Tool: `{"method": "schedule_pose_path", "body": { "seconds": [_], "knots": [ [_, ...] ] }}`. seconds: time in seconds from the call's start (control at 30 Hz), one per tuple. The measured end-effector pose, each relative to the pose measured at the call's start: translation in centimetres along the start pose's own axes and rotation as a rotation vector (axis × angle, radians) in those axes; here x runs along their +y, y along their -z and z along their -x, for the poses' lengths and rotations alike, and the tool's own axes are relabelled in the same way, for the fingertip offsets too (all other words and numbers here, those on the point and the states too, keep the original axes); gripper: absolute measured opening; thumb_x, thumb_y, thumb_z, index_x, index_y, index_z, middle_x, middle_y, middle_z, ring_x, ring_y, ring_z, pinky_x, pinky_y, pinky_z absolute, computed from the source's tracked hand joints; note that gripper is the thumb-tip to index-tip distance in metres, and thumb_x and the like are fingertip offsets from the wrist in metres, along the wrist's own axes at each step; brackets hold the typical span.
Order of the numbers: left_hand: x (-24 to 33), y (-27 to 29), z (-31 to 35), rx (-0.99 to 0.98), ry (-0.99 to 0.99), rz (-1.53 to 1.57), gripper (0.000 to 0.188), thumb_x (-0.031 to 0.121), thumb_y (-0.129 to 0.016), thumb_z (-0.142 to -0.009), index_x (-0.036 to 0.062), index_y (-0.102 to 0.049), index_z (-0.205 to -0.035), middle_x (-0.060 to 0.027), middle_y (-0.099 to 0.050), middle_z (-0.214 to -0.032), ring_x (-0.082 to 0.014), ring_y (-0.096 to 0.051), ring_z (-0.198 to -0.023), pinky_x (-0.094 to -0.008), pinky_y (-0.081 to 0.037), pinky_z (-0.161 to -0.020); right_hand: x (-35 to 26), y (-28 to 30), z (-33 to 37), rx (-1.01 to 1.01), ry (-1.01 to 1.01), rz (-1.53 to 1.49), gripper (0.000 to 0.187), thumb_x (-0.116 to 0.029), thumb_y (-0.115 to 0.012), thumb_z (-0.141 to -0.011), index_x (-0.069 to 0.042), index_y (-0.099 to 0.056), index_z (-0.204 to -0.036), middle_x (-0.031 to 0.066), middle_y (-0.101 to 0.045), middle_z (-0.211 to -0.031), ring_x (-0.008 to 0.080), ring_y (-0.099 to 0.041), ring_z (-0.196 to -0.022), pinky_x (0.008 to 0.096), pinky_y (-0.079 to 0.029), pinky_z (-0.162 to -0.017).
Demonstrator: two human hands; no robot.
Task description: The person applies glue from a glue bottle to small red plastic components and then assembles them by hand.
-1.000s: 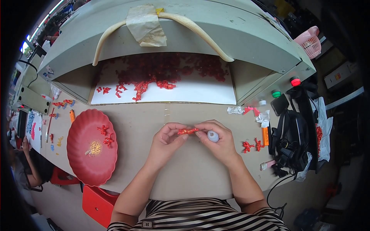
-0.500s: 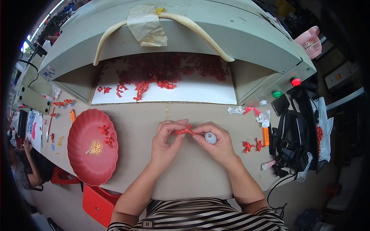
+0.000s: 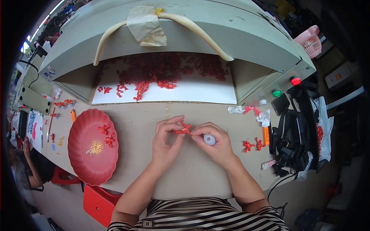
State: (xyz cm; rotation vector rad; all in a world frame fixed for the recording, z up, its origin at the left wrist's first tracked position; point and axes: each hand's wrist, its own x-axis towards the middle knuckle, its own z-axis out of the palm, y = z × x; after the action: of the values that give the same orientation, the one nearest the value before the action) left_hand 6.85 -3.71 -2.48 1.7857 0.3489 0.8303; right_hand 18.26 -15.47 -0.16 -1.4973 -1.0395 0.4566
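1 head-worn fisheye view, facing down and forward, close over a workbench (image 3: 192, 173)

Two small, red, limbed figures (image 3: 109, 140) lie in a red scalloped oval dish (image 3: 85, 127), left, by the near edge of the beige flat table (image 3: 192, 173). Two more lie left of a black fabric bag (image 3: 293, 131); a grey boxy cabinet (image 3: 189, 40) stands behind.
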Motion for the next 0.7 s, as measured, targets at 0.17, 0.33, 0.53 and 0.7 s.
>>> {"method": "schedule_pose_path", "body": {
  "seconds": [0.17, 0.33, 0.53, 0.7],
  "knots": [
    [0.9, -0.1, -0.4, 0.019, 0.089, 0.007, 0.036, -0.005, -0.059, -0.072, 0.0075, -0.048, -0.104, -0.0118, -0.050, -0.115, -0.0187, -0.047, -0.102, -0.0281, -0.043, -0.080, 0.4, 0.2, 0.0, 0.048, 0.008, 0.023, 0.013, 0.005, -0.063, -0.072, -0.002, -0.061, -0.083, 0.0068, -0.060, -0.086, 0.0154, -0.059, -0.078, 0.0254, -0.046, -0.069],
    [1.2, 0.6, -0.9, -0.071, 0.611, 0.796, 0.032, 0.007, -0.056, -0.083, 0.0044, -0.046, -0.113, -0.0072, -0.053, -0.111, -0.0129, -0.051, -0.091, -0.0274, -0.043, -0.078, 0.6, 0.3, -0.1, 0.037, 0.015, 0.044, 0.014, 0.005, -0.063, -0.072, -0.002, -0.061, -0.083, 0.0066, -0.060, -0.085, 0.0151, -0.058, -0.078, 0.0254, -0.046, -0.068],
    [0.4, 1.1, -0.9, -0.115, 0.713, 0.907, 0.027, 0.010, -0.054, -0.087, 0.0052, -0.047, -0.112, -0.0051, -0.059, -0.098, -0.0113, -0.053, -0.083, -0.0270, -0.044, -0.077, 0.2, 0.1, -0.1, 0.024, -0.020, 0.025, 0.013, 0.002, -0.064, -0.073, -0.002, -0.062, -0.085, 0.0059, -0.060, -0.085, 0.0142, -0.058, -0.077, 0.0249, -0.046, -0.069],
    [0.4, 0.9, -0.8, -0.063, 0.684, 0.836, 0.032, 0.008, -0.055, -0.085, 0.0043, -0.044, -0.114, -0.0049, -0.059, -0.094, -0.0113, -0.054, -0.080, -0.0264, -0.044, -0.077, 0.2, 0.0, -0.1, 0.021, -0.085, 0.053, 0.015, -0.002, -0.065, -0.074, -0.002, -0.061, -0.088, 0.0060, -0.062, -0.084, 0.0151, -0.059, -0.075, 0.0249, -0.046, -0.069]
  ]
}}
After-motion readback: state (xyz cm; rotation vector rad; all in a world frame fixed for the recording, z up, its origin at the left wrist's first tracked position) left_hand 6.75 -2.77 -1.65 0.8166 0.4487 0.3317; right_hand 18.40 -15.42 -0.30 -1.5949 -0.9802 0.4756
